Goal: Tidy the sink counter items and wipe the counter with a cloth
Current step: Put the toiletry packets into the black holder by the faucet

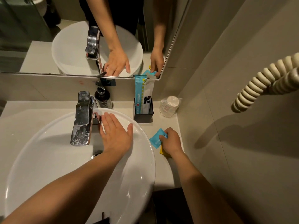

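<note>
Diagonally, blue packet (pixel 156 138), corner toward holder (pixel 143 114).

Both forearms are bare from wrist to elbow, with no sleeve in sight. The left hand (pixel 115 135) and right hand (pixel 171 141) wear no rings, watch, bracelet or gloves. In the mirror (pixel 40 29), dark clothing covers the torso.

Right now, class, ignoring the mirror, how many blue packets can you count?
2: a tall blue packet standing in the black holder, and a small blue packet in the right hand. Others may be hidden.
</note>
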